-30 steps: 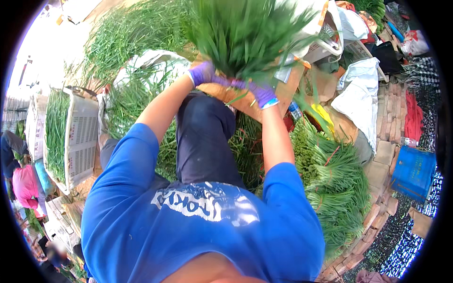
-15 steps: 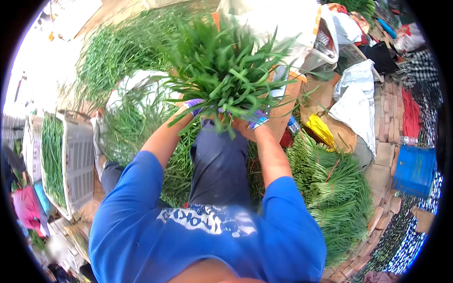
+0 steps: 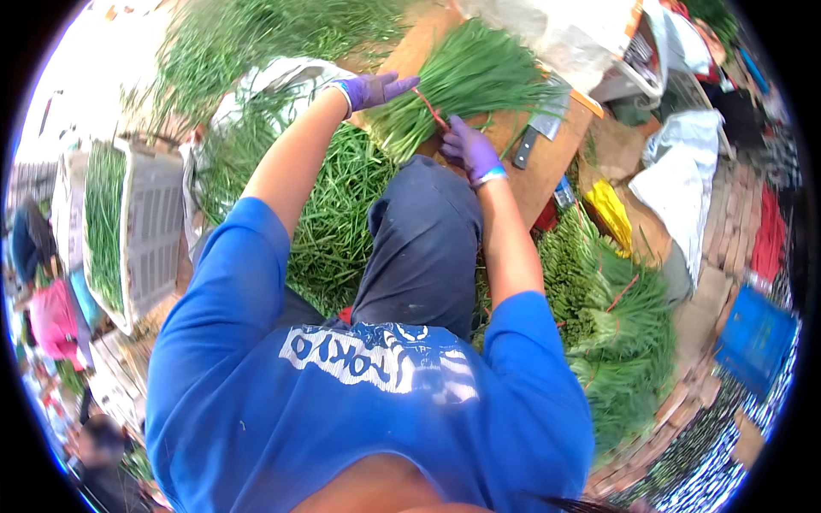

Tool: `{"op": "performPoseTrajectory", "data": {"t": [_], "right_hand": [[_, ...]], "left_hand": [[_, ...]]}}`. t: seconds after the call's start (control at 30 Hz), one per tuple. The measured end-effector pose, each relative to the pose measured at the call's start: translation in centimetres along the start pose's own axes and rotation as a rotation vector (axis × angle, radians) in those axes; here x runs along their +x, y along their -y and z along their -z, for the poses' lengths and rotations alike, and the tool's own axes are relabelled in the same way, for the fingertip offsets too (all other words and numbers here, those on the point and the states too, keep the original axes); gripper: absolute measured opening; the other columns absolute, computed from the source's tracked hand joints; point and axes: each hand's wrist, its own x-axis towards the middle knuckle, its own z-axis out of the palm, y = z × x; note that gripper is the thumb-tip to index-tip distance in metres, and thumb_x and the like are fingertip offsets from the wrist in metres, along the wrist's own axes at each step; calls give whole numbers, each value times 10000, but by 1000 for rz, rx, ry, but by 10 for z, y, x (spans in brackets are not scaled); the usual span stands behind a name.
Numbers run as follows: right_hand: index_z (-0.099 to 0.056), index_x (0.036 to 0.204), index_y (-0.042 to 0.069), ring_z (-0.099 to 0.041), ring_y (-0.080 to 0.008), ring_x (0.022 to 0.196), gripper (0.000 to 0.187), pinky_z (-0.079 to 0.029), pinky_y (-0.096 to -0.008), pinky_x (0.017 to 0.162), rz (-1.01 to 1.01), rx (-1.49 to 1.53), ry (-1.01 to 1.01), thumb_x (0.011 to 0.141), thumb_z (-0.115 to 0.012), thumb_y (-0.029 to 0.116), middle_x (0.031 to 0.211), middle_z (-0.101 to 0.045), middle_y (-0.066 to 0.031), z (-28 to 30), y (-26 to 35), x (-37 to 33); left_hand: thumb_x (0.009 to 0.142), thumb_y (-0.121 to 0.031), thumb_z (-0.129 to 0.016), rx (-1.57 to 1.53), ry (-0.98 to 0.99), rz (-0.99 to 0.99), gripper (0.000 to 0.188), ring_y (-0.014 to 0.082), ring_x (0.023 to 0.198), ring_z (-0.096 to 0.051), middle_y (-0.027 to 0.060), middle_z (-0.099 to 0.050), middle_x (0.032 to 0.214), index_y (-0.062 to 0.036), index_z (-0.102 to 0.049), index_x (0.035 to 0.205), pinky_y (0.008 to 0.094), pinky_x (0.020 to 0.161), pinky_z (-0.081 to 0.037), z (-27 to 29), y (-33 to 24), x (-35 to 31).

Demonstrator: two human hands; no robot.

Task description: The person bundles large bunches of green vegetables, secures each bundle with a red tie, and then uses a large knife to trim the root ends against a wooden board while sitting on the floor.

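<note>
A bunch of green chives lies on a wooden board beyond my knees, its leaves pointing away to the right. A thin red tie crosses the bunch near its stem end. My left hand, in a purple glove, lies at the bunch's left side, fingers stretched out toward the upper end of the tie. At the lower end of the tie, my gloved right hand has its fingers curled around the tie. A knife with a broad blade and black handle rests on the board beside my right hand.
Tied bunches are stacked to my right. Loose green leaves cover the ground at left and ahead. A white crate with greens stands at far left, a blue container at far right. White sacking and yellow plastic lie right.
The bunch has come down from a raised, leaves-up position to lying on the board. My hands have moved apart around it, and the tie and knife now show.
</note>
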Motion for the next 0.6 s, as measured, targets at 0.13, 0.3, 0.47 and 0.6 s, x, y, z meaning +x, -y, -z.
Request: {"op": "performPoseTrajectory", "data": {"t": [0.13, 0.3, 0.47, 0.6], "right_hand": [[-478, 1087, -19, -566, -129, 611, 345, -440, -231, 556, 490, -100, -125, 841, -529, 217, 805, -621, -109, 35, -25, -6], [-383, 1279, 168, -574, -134, 641, 526, -459, -260, 630, 707, -966, 9, 791, -578, 181, 794, -621, -80, 4, 8, -18], [-523, 1163, 95, -513, -93, 596, 378, -428, -222, 569, 679, -550, 358, 803, -592, 186, 791, -606, -31, -22, 6, 32], [-628, 846, 7, -515, -115, 510, 353, -406, -218, 474, 420, -346, 280, 870, -481, 328, 693, -611, -35, -19, 6, 32]], "left_hand": [[850, -569, -302, -213, 57, 5, 686, 200, 1209, -346, 132, -390, 1297, -30, -374, 1267, 281, 1020, -224, -14, 49, -12], [740, -639, -455, -127, 103, 74, 882, 241, 1227, -318, 170, -350, 1316, -11, -243, 1323, 294, 1021, -216, -15, 31, -27], [507, -564, -711, 101, -139, 265, 1111, 354, 1161, -377, 281, -301, 1284, 8, -193, 1306, 425, 923, -343, -37, -38, -24], [585, -440, -691, 244, -594, 568, 1017, 415, 1121, -391, 275, -236, 1310, -48, -130, 1337, 645, 860, -257, -80, -70, -19]]}}
